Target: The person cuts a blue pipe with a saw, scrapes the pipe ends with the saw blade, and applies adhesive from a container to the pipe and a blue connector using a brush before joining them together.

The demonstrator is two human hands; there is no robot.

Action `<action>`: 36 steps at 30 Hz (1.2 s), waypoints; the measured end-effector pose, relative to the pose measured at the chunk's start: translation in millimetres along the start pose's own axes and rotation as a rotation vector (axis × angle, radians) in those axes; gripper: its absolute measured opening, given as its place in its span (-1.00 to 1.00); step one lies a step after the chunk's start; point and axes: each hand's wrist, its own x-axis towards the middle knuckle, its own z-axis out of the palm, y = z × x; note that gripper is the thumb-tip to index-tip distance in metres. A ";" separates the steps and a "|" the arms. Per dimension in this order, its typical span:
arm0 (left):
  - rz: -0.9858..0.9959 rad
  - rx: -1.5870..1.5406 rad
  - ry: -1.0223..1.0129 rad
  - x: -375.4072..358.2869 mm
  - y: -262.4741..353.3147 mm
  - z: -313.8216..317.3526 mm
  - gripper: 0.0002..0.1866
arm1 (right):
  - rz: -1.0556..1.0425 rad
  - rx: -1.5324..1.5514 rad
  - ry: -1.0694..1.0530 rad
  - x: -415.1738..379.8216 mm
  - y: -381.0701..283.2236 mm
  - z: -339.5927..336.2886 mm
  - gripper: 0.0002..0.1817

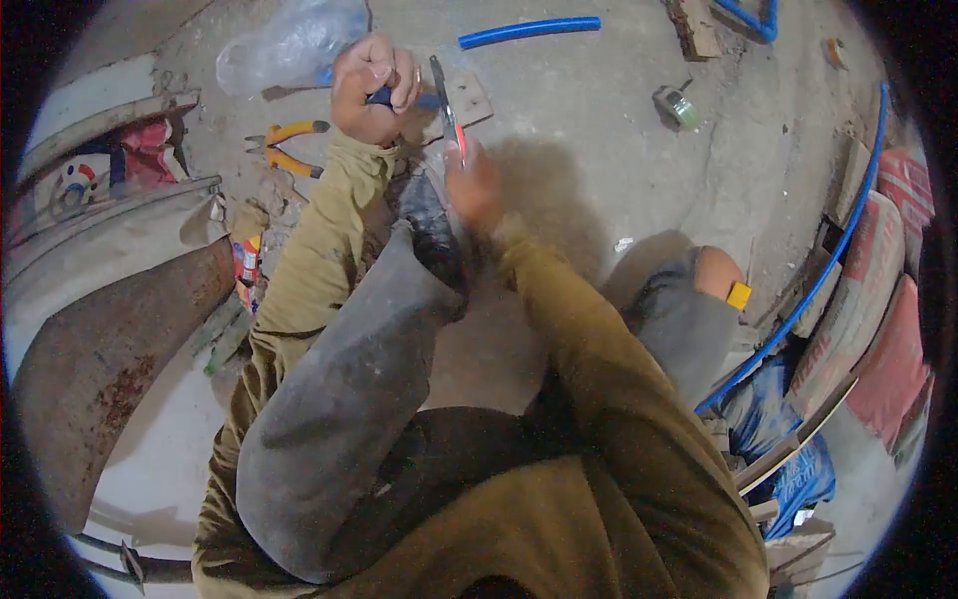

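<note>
My left hand [371,92] is closed around a short piece of blue pipe [429,101], whose end shows past the fingers over a small wooden board [469,106] on the floor. My right hand [477,190] grips a narrow saw-like tool [446,105] with a dark upper part and red-orange near the grip. Seen nearly edge-on, this tool overlaps the pipe's end and the board. The right fingers are blurred. Just left of my left wrist lie pliers [289,160] with yellow-orange handles. Beneath my hands is my dark shoe [429,215].
A clear plastic bag [284,50] lies beyond my left hand, and a cut blue pipe [529,32] ahead. A small greenish object [681,106] sits right of centre. Long blue pipe [838,250] and printed sacks [848,299] line the right; rusty metal [110,389] stands left.
</note>
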 end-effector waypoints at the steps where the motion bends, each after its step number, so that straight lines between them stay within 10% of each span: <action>1: 0.014 -0.001 0.015 0.3 -0.5 2.0 -0.77 | 0.033 -0.002 -0.031 6.9 -1.6 -2.0 -0.61; 7: 0.206 0.043 0.346 0.8 -6.8 15.2 -0.85 | -0.003 0.014 0.013 6.0 -6.5 -2.3 -0.61; 25: 0.251 0.085 0.471 11.6 -13.2 21.1 -0.83 | 0.150 0.147 0.078 2.5 -11.4 16.9 -0.67; 29: 0.271 0.057 0.427 9.8 -12.1 16.5 -0.84 | 0.141 -0.083 0.302 -15.0 -34.0 24.3 -0.70; 36: 0.081 0.056 0.181 6.4 -3.0 6.8 -0.80 | 0.043 0.057 0.103 2.8 -3.8 16.2 -0.64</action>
